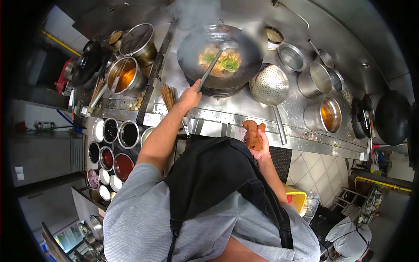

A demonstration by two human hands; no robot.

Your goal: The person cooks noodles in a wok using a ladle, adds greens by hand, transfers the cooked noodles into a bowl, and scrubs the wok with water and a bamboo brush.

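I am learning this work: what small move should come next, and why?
Perhaps the left hand should turn the food with the ladle it holds: greens sit in patches on top, and steam hangs over the wok.

**Round black metal wok [187, 61] at centre**

Inside the wok: yellow-green cooked food [230, 64]. Slanting in from left hand [190, 97]: long grey metal ladle [212, 67]. On flat silver steel tabletop [292, 105], just right of wok: round perforated silver skimmer [269, 83]; farther right: round silver steel pots [305, 87]. Well left of wok: round silver metal pot [139, 85] with amber liquid [128, 77] inside. Lower left: clustered round metal containers [139, 134].
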